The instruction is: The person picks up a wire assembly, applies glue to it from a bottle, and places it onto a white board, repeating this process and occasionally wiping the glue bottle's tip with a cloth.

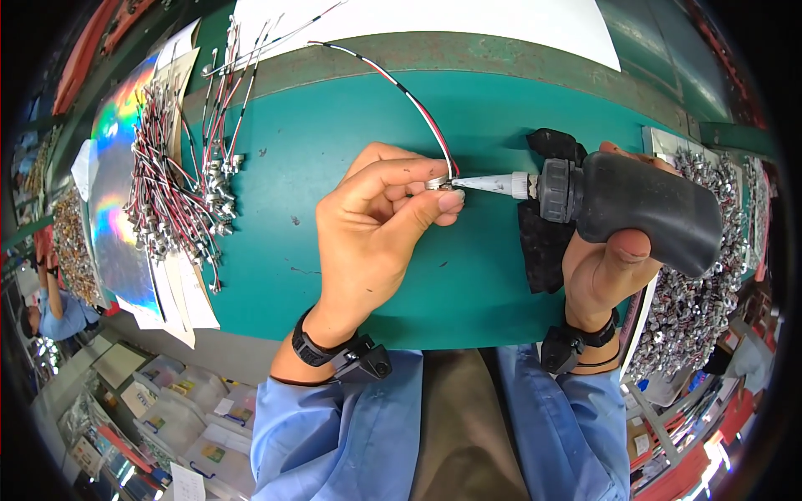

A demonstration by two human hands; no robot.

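Over the middle of the green mat, my left hand (372, 217) pinches a small round metal part (437, 182) between thumb and fingers. Red, white and black wires (409, 96) rise from that part and curve away to the upper left. My right hand (614, 263) is wrapped round a black squeeze bottle (652, 209), held tilted on its side. The bottle's pale tapered nozzle (489, 184) points left, its tip at the metal part where the wires join. Whether any liquid comes out is too small to tell.
Several wired metal parts (167, 184) lie heaped at the left on a shiny silver sheet (117, 200) and papers. A black cloth (541, 250) rests beneath the bottle. Many small metal pieces (693, 309) fill a tray at the right. White paper (434, 17) covers the far edge.
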